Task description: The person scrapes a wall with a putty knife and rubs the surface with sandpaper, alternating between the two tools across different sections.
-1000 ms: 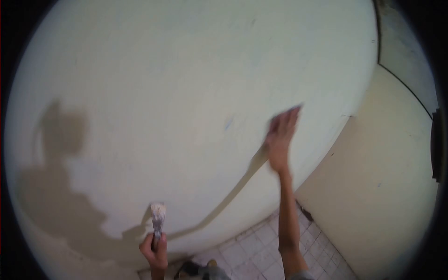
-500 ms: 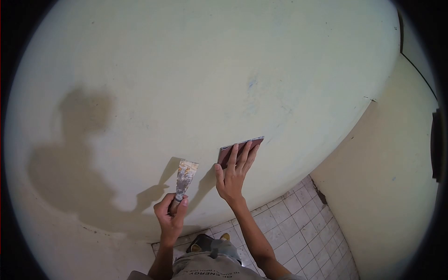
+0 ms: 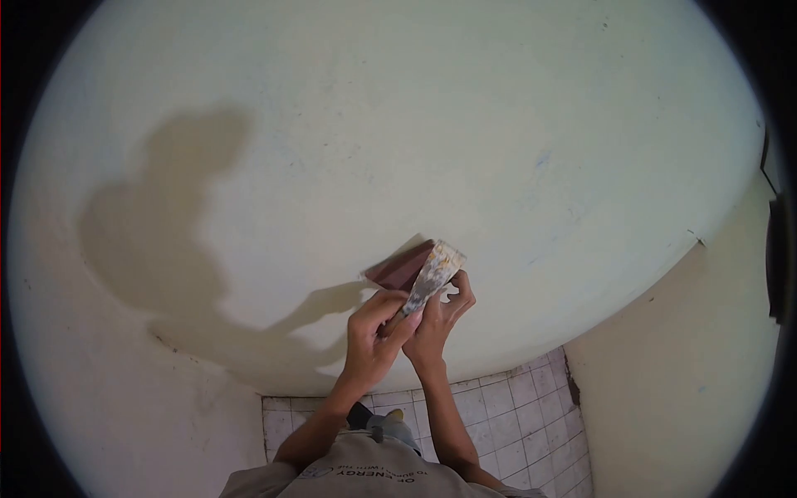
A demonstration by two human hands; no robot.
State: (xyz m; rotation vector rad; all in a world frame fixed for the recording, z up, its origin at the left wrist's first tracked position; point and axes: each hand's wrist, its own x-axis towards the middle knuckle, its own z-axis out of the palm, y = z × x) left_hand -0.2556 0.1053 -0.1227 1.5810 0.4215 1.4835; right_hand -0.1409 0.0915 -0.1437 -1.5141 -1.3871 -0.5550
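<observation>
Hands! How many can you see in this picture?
2. The left hand holds the paint-spattered scraper in front of the wall. The right hand is close beside it, partly covered, so some fingers are hidden. No other hand shows.

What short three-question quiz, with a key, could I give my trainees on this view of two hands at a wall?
1. Which hand holds the paint-spattered, flat-bladed scraper: (a) right, (b) left?
2. True or false: the dark-red, sandpaper-like sheet lies on the floor.
3. Fill in: a dark, person-shaped shadow falls on the pale, cream-coloured ____.

Key: 1: b, left hand; 2: false, it is up beside the scraper; 3: wall.
</observation>
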